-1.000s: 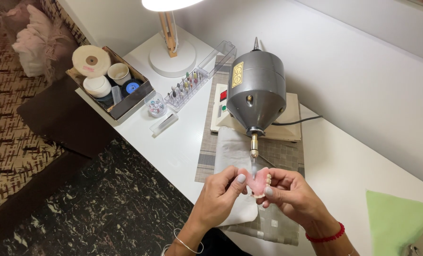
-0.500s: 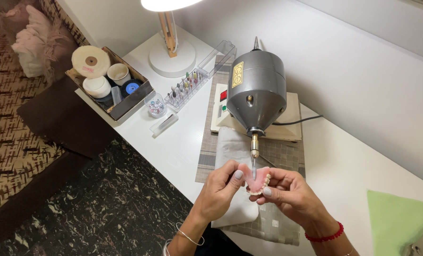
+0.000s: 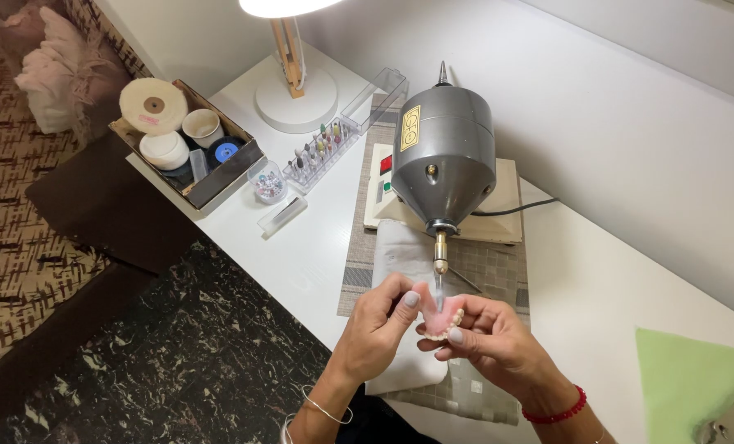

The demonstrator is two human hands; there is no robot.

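A pink denture (image 3: 438, 311) with a row of white teeth is pinched between both my hands. My left hand (image 3: 377, 327) grips its left side with thumb and fingers. My right hand (image 3: 489, 339) holds its right and lower edge. The denture is pressed up against the spinning bur at the tip of the spindle (image 3: 439, 265) of a grey bench lathe motor (image 3: 444, 156). A thin bracelet sits on my left wrist and a red one on my right.
A woven grey mat (image 3: 359, 263) and a white cloth (image 3: 400, 247) lie under the motor. At the back left are a box of buffing wheels (image 3: 188, 141), a rack of burs (image 3: 324, 148), a small jar (image 3: 268, 181) and a lamp base (image 3: 295, 100). A green cloth (image 3: 696, 378) lies right.
Both hands have shifted slightly, bringing the denture up closer under the bur. The motor and the other items on the table have not moved.
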